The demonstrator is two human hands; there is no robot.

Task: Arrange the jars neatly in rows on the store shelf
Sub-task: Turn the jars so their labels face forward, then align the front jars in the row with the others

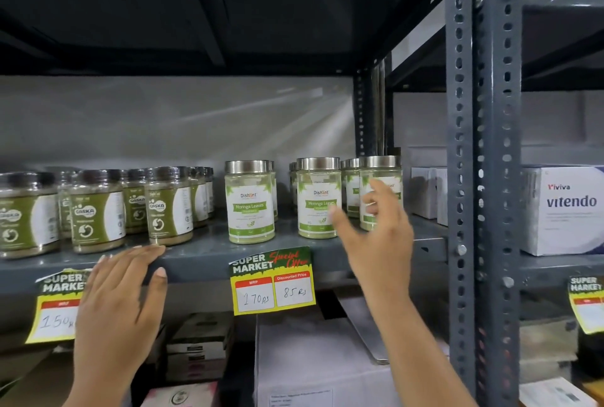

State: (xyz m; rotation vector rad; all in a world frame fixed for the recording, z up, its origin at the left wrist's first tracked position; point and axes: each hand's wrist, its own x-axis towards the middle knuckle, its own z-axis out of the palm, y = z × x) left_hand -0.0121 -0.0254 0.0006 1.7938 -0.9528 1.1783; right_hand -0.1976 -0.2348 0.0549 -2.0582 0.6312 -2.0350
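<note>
Grey steel shelf point(209, 254) holds jars point(250, 202), seemingly in rows.

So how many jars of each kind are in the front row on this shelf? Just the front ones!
Clear jars with dark lids and olive-green labels: 3
Clear jars with shiny silver lids and light-green labels: 3
Total: 6

Hanging at six o'clock from the ledge front: a yellow price tag point(273, 280) reading 170 and 85. At eight o'clock, a second tag point(55, 305), partly hidden, showing 150. At three o'clock, past the perforated steel upright point(483, 158), a white Vitendo box point(563, 210). Below, at six o'clock, a pale carton point(313, 361) beside stacked dark boxes point(196, 346).
</note>
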